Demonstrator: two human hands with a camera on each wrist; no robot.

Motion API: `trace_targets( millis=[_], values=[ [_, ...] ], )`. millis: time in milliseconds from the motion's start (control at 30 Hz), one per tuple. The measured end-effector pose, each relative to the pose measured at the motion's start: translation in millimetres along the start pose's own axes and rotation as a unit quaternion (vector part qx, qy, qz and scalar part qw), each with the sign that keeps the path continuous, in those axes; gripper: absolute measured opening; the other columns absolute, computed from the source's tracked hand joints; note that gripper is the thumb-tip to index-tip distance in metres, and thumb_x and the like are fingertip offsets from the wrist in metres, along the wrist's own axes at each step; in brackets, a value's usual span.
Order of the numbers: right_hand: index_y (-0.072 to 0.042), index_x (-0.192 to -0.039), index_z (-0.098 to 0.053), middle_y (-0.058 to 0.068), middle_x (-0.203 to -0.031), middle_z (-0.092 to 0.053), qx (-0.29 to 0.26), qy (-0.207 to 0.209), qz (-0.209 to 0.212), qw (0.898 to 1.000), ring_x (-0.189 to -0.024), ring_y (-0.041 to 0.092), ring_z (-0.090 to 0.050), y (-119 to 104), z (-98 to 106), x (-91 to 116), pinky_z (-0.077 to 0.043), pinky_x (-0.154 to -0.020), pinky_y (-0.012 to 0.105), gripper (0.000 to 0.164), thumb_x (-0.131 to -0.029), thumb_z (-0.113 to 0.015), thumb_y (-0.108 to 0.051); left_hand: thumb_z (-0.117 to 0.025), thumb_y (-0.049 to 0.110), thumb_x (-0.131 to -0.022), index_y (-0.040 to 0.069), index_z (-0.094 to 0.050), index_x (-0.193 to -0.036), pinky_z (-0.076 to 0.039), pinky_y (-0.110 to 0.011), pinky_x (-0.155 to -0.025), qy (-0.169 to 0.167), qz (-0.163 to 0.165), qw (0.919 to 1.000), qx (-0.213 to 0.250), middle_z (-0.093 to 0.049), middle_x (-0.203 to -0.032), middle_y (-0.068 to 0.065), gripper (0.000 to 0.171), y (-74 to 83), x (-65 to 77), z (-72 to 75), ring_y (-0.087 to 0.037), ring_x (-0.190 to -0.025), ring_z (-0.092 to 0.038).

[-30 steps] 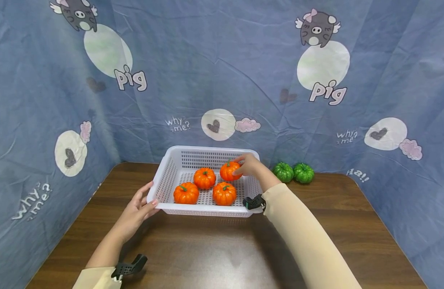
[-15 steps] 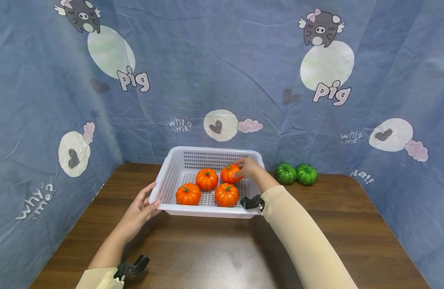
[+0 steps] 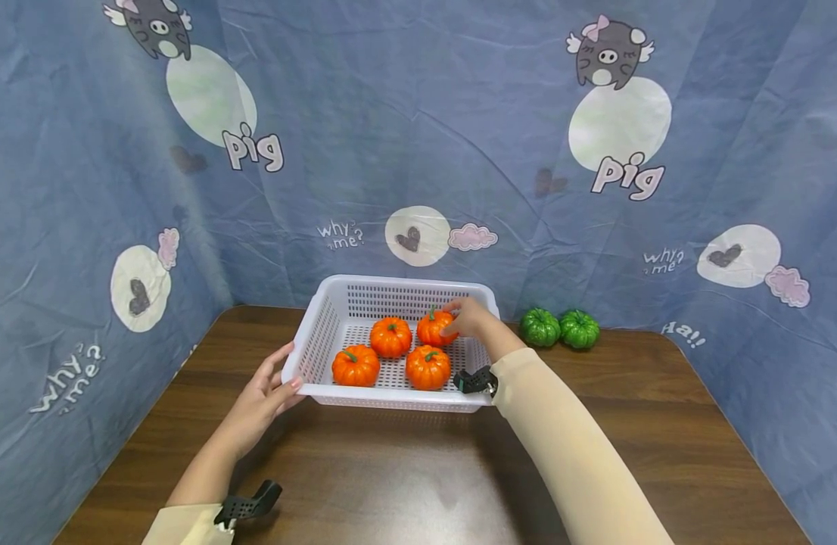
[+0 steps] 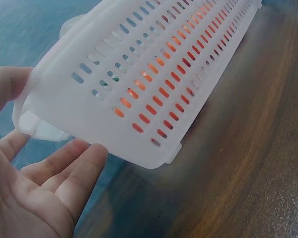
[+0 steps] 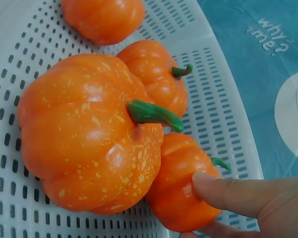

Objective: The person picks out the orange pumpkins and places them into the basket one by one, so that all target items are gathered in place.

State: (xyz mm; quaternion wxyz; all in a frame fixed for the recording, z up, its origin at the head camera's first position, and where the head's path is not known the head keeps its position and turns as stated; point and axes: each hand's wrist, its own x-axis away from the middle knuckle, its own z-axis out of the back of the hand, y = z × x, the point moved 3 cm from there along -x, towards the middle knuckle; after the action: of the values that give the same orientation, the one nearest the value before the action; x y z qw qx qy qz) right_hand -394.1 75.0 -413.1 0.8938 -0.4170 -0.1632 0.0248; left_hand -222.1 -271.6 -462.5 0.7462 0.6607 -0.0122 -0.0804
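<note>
A white perforated plastic basket (image 3: 391,395) stands at the back of the table with several orange toy pumpkins inside. My left hand (image 3: 255,401) grips the basket's left end. In the left wrist view, the thumb lies at the rim and the fingers (image 4: 77,173) reach under the basket wall (image 4: 84,111). My right hand (image 3: 471,318) reaches into the basket's right side and holds the back right pumpkin (image 3: 432,330). The right wrist view shows the thumb (image 5: 228,191) on this pumpkin's (image 5: 176,191) side; the other fingers are mostly hidden below it. A larger-looking pumpkin (image 5: 89,134) sits beside it.
Two green toy pumpkins, one (image 3: 539,327) nearer the basket and the other (image 3: 580,329) right of it, sit at the table's back edge. A blue printed cloth (image 3: 364,136) hangs close behind and along both sides. The brown wooden table (image 3: 391,469) extends in front.
The head view has shifted slightly, so the scene appears a little further right. Both hands keep their holds on the basket and the pumpkin.
</note>
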Motion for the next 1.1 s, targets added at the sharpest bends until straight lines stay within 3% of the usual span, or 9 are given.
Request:
trace_targets(
  millis=[667, 1100],
  values=[
    [-0.001, -0.12, -0.057, 0.019, -0.117, -0.057, -0.011, 0.002, 0.0, 1.0, -0.099, 0.026, -0.055, -1.1, -2.3, 1.9, -0.056, -0.09, 0.038, 0.048, -0.078, -0.079, 0.009, -0.057, 0.012, -0.102, 0.017, -0.017, -0.16, -0.051, -0.032, -0.097, 0.003, 0.005, 1.0, 0.001, -0.035, -0.15, -0.03, 0.07, 0.7, 0.1, -0.8, -0.006, -0.112, -0.06],
    [-0.002, -0.119, -0.061, 0.019, -0.122, -0.059, -0.022, 0.002, -0.019, 1.0, -0.1, 0.025, -0.059, 0.7, -3.8, 0.5, -0.055, -0.093, 0.042, 0.042, -0.082, -0.076, 0.008, -0.058, 0.015, -0.103, 0.019, -0.017, -0.16, -0.052, -0.033, -0.097, 0.002, 0.008, 0.9999, -0.007, -0.036, -0.15, -0.03, 0.07, 2.3, 1.2, -1.1, -0.005, -0.111, -0.06]
  ],
)
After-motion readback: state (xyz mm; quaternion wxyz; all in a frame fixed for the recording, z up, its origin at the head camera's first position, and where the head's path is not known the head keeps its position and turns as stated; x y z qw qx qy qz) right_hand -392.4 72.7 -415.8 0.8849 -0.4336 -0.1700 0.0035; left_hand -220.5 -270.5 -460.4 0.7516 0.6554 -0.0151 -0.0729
